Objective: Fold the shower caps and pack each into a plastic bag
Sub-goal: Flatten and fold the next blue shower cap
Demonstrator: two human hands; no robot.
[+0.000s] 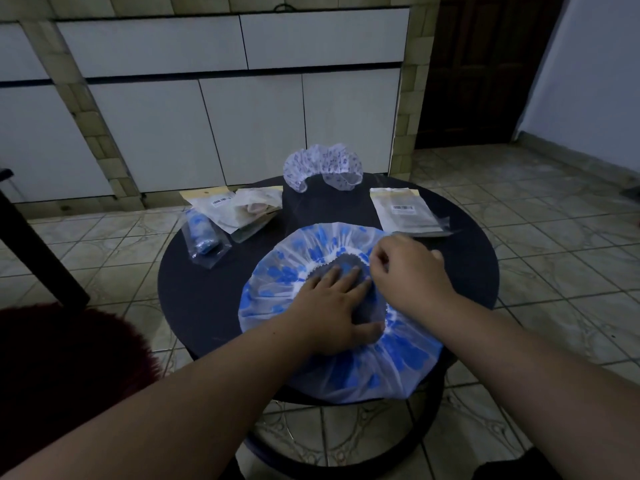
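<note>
Head view: the blue-patterned shower cap (341, 317) lies spread, opening up, at the table's (207, 306) near edge. The left hand (332, 306) presses flat in its middle, fingers straight; the right hand (408, 271) pinches the elastic rim. Folding looks just begun; next, I judge, that rim gets drawn across, then an empty bag (405, 211) at the right edge

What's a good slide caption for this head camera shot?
Left hand presses flat on a blue-patterned shower cap while the right hand pinches its rim, on a round dark table.
</note>
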